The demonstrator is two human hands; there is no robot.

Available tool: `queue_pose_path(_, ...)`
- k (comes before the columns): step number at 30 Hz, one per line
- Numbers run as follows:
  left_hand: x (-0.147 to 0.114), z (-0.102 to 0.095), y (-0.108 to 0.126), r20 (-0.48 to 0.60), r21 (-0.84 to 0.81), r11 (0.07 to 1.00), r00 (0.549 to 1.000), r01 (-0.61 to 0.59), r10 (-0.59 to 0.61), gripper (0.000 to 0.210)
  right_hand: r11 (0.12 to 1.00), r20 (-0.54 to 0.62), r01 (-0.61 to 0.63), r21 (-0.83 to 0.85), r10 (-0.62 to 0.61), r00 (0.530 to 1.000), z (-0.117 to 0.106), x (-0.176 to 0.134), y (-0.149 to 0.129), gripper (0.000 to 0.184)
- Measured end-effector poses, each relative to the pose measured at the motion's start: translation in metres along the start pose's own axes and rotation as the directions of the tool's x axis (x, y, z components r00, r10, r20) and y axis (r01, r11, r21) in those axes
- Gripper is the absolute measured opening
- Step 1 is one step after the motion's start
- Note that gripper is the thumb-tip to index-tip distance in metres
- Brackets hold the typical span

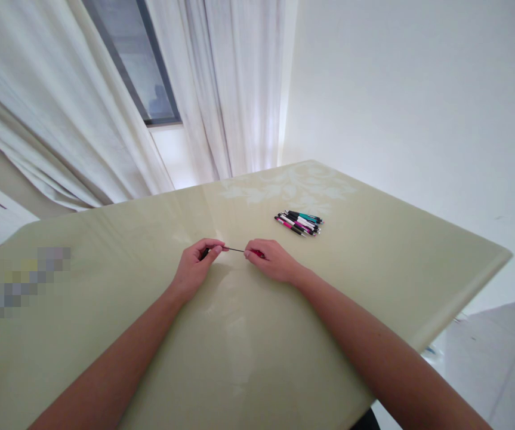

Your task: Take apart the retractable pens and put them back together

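Both hands meet above the middle of the table. My left hand [197, 263] is closed, with a black pen part [204, 254] showing at its palm. From its fingertips a thin dark pen refill [236, 249] stretches across the short gap to my right hand [268, 258]. That hand pinches a red pen barrel [258, 254], mostly hidden by the fingers. I cannot tell whether the refill's right end is inside the barrel. Just beyond my right hand lies a bunch of several pens [301, 223], with black, white, pink, purple and teal parts.
The pale green glossy table [159, 376] has a white leaf pattern near its far corner. Blurred-out items [19, 280] are at its left side. Behind are white curtains [239, 83], a window [150, 71] and a white wall [409, 101].
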State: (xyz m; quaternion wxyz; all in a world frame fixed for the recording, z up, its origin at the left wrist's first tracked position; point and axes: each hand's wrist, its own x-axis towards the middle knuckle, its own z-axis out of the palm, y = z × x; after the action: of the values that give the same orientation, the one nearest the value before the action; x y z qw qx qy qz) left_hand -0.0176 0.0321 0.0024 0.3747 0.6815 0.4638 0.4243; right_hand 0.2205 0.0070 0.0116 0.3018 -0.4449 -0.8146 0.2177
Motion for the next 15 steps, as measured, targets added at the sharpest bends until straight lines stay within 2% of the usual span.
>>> queue_pose_path(4, 0.001, -0.001, -0.003, -0.175, 0.185, 0.983, 0.983, -0.017, 0.05, 0.029, 0.994, -0.054, -0.059, -0.092, 0.054, 0.997, -0.005, 0.0, 0.008, 0.019)
queue_pose_path(7, 0.001, 0.0, -0.006, -0.133, 0.328, 0.945, 0.989, -0.018, 0.065, 0.024, 0.984, -0.092, -0.112, -0.136, 0.1, 0.991, -0.008, -0.001, 0.013, 0.019)
queue_pose_path(11, 0.002, 0.003, -0.013, -0.024, 0.424, 0.902, 0.995, -0.081, 0.1, 0.023, 0.978, -0.061, -0.095, -0.183, 0.085, 0.994, -0.01, -0.002, 0.013, 0.019)
queue_pose_path(13, 0.003, 0.003, -0.015, -0.013, 0.43, 0.897, 0.993, -0.104, 0.121, 0.024, 0.974, -0.029, -0.072, -0.215, 0.067, 0.997, -0.011, -0.003, 0.012, 0.018)
queue_pose_path(15, 0.003, 0.002, -0.014, -0.054, 0.398, 0.913, 0.991, -0.092, 0.123, 0.028, 0.969, -0.001, -0.056, -0.24, 0.057, 0.998, -0.01, -0.004, 0.011, 0.017)
